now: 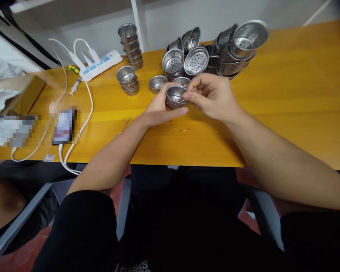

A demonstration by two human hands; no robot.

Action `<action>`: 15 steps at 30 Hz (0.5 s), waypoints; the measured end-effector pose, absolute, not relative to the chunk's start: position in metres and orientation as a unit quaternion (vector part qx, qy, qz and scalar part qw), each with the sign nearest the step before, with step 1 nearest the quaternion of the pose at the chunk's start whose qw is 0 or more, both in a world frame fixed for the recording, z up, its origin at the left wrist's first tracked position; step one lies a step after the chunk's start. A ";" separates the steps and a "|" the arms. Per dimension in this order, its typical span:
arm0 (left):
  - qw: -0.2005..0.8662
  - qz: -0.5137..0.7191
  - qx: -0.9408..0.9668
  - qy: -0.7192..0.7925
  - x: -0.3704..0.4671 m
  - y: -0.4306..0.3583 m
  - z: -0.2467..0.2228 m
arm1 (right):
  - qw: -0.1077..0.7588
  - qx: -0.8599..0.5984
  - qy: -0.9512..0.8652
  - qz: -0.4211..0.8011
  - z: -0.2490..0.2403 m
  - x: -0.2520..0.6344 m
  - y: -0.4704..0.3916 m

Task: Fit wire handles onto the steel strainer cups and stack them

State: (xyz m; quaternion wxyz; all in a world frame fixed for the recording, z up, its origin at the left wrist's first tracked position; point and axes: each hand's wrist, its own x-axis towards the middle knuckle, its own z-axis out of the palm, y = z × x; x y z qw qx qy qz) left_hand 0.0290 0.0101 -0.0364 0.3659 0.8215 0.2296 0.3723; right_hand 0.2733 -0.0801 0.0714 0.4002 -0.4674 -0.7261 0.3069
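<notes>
The left hand grips the cup, hiding part of it. At its rim, the right hand pinches closed, any held item unclear. Beyond the cup, nested cups overlap.

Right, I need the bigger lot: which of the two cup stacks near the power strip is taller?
The back stack; it has clearly more cups than the front stack.

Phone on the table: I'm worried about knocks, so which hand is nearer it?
Left. The left hand, holding a metal cup, is right of the phone; the right hand, at that cup's rim, is farther right.
</notes>
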 end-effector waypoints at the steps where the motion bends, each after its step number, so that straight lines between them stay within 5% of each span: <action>1: 0.361 0.371 0.825 0.227 0.030 0.012 -0.038 | 0.403 -0.469 -0.725 0.304 0.070 0.274 -0.079; 15: 0.385 0.373 0.827 0.170 0.030 0.028 -0.047 | 0.521 -0.320 -0.685 0.395 0.051 0.275 -0.059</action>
